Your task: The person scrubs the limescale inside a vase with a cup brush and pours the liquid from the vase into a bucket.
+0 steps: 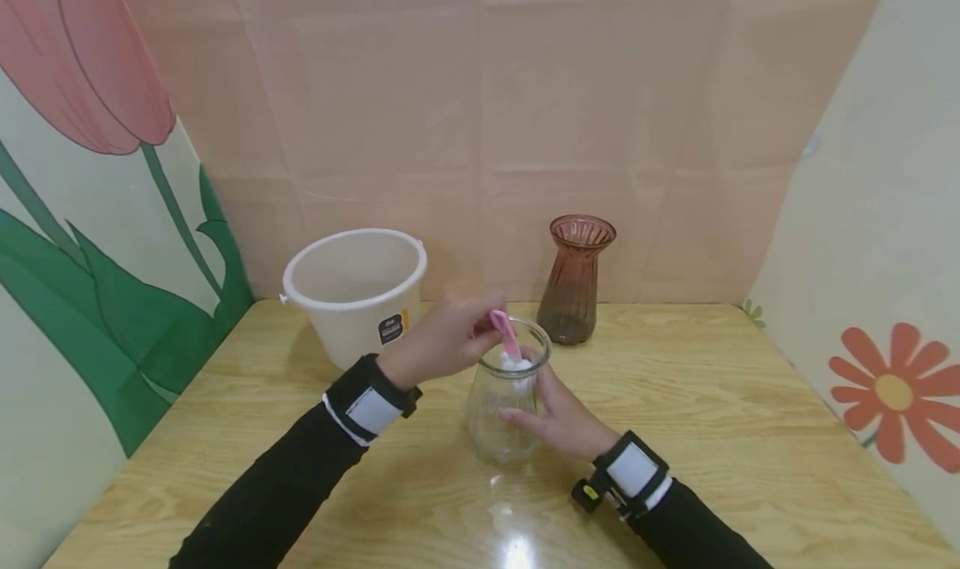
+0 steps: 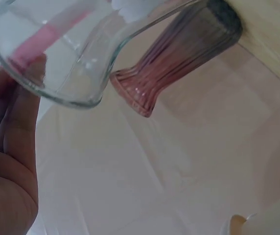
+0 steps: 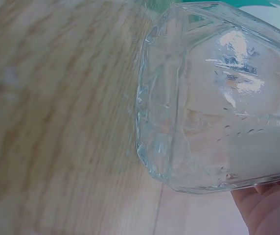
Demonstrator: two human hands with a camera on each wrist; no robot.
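Head view, centre of frame: the right hand [image 1: 558, 419] wraps the clear glass vase [image 1: 504, 402] on the wooden table [image 1: 720, 436], steadying it, while the left hand [image 1: 442, 340] pinches a pink brush [image 1: 506, 334], its white tip inside the mouth. Behind stand a white bucket [image 1: 356, 290] and brown vase [image 1: 573, 282].

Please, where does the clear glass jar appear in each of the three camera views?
Head: clear glass jar at table centre, held by both hands.
Left wrist: its rim fills the upper left.
Right wrist: its base fills the right half.
Shared landmark: the wooden table, seen in all three.
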